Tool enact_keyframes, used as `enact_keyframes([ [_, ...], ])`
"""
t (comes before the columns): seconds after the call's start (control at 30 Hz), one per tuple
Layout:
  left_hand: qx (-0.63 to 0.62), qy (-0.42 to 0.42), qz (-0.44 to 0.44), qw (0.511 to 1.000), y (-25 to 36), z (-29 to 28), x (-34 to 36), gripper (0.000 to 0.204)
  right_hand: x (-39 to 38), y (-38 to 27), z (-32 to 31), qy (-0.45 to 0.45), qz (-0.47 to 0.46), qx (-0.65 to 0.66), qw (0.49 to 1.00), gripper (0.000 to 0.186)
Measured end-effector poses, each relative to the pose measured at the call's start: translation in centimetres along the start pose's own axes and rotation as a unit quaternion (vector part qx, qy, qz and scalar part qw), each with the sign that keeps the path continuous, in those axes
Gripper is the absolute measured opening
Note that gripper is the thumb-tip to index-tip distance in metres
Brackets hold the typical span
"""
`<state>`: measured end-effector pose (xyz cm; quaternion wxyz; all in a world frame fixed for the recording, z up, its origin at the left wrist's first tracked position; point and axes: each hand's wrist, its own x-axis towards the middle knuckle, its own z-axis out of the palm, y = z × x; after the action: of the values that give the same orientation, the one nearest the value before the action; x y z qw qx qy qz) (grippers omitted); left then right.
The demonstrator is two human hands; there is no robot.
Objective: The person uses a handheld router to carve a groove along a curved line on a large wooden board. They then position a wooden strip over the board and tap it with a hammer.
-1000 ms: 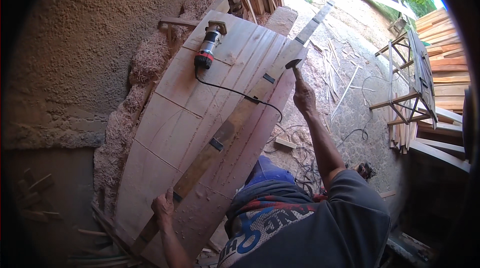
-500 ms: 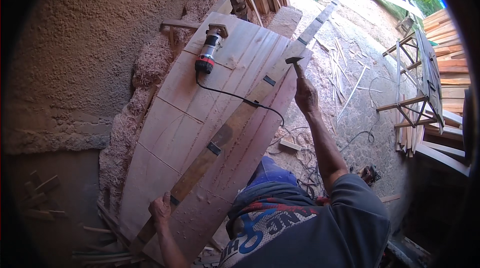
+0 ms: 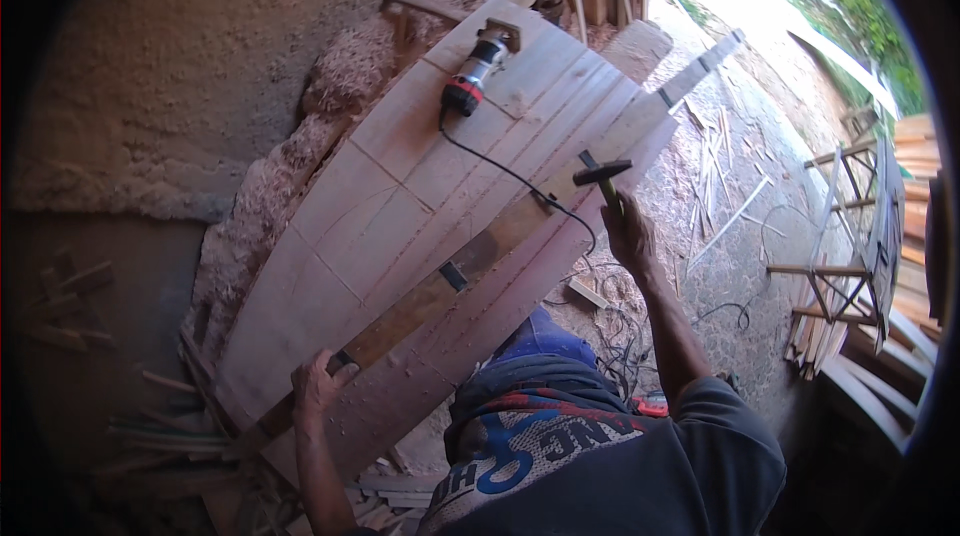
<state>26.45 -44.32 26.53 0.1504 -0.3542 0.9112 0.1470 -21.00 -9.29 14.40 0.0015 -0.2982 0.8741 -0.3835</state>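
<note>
My right hand (image 3: 630, 231) is closed round the handle of a hammer (image 3: 603, 173). The dark hammer head hangs above a long wooden strip (image 3: 400, 321), close to one of the dark blocks (image 3: 453, 276) spaced along it. That strip lies slantwise over a broad pale wooden panel (image 3: 390, 221) with grooves cut in it. Near the strip's lower end, my left hand (image 3: 318, 386) is closed on it, fingers beside another dark block. A red, black and silver power trimmer (image 3: 478, 71) lies on the panel's far part, its black cord (image 3: 525, 181) crossing the strip.
Heaped wood shavings (image 3: 255, 191) line the panel's left side, below a rough wall (image 3: 180, 66). Thin offcuts (image 3: 715, 171) and cables (image 3: 625, 336) lie on the floor to the right. A wooden trestle frame (image 3: 840, 271) and stacked boards (image 3: 910, 196) stand farther right.
The view has shifted, so the panel appears moved. My right hand has brought the hammer down along the strip, and its head has turned. My left hand stays by the same block.
</note>
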Motion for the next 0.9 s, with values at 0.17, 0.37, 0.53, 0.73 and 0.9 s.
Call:
enact_keyframes([
  [0.17, 0.017, 0.093, 0.036, 0.995, -1.5, 1.8, -0.5, 0.035, -6.3, -6.0, 2.4, -0.334, -0.227, 0.036, 0.914, 0.03],
  [0.37, 0.185, 0.162, -0.017, 0.969, -4.4, 8.2, -1.3, 0.034, -7.6, -6.2, 8.1, -0.397, -0.405, -0.036, 0.823, 0.049],
  [0.53, 0.113, 0.179, -0.09, 0.973, -6.3, 9.5, -2.2, 0.042, -6.5, -8.1, 10.3, -0.411, -0.437, -0.038, 0.799, 0.049],
  [0.73, 0.085, 0.194, -0.13, 0.969, -9.8, 11.8, -3.2, 0.049, 0.9, -7.6, 5.3, -0.271, -0.385, -0.053, 0.881, 0.063],
  [0.9, 0.029, 0.248, -0.159, 0.955, -11.1, 14.3, -3.4, 0.052, 11.6, -1.9, 1.6, -0.375, -0.293, -0.214, 0.853, 0.088],
])
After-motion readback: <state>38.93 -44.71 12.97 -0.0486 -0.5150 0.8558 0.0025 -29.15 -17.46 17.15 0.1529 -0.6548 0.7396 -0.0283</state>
